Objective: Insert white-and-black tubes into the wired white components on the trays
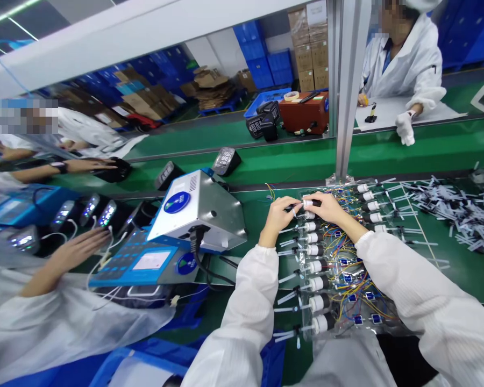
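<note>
My left hand (279, 216) is closed in a pinch at the tube end of a small motor-like cylinder (307, 203), on what looks like a small black tube fitting (294, 207). My right hand (327, 207) grips that cylinder's body from the other side. Below the hands runs a row of similar white-and-black cylinders (317, 283), their pale tubes (287, 308) pointing left. Coloured wires (334, 236) link them to small blue circuit boards (348, 279) on clear plastic trays. A second row of cylinders (373, 206) lies past my right wrist.
Loose pale tubes (460, 209) are heaped on the green bench at right. A silver-and-blue test device (197, 215) with a black cable stands at left. A co-worker's hand (78, 248) reaches toward lit display units (108, 214). A metal post (344, 102) rises ahead; another gloved person sits beyond.
</note>
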Demonstrator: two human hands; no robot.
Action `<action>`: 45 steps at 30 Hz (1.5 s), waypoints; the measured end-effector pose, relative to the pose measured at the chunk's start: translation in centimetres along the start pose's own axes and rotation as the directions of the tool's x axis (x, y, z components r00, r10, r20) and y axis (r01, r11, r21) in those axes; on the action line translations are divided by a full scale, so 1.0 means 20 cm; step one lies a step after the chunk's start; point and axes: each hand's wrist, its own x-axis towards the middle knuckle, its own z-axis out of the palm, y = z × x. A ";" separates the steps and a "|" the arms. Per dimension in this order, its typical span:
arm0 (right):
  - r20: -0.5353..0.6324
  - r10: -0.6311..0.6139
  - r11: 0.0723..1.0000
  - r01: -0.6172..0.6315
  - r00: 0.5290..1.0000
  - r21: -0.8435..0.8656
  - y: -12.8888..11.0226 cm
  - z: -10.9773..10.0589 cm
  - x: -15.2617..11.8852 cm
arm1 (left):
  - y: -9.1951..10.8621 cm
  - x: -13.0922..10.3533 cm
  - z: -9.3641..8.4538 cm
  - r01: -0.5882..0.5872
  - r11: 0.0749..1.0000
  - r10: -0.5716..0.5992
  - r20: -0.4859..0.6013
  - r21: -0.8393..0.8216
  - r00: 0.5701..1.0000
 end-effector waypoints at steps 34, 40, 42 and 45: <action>-0.014 -0.128 0.927 0.115 0.992 -0.356 -0.18 -0.03 0.06 | -0.11 0.00 0.05 0.096 0.992 -0.102 0.067 0.086 0.993; -0.208 -0.265 0.863 0.135 0.942 -0.487 -0.60 -0.58 0.14 | -0.12 -0.02 0.03 0.236 0.972 -0.235 0.081 0.000 0.969; -0.270 -0.165 0.854 0.000 0.949 -0.520 -0.64 -0.85 0.08 | -0.11 -0.02 0.02 0.300 0.954 -0.298 0.097 -0.009 0.950; -0.276 0.178 0.734 -0.314 0.945 -0.602 -0.54 -1.18 -0.12 | -0.08 -0.02 0.00 0.398 0.917 -0.395 0.078 -0.026 0.915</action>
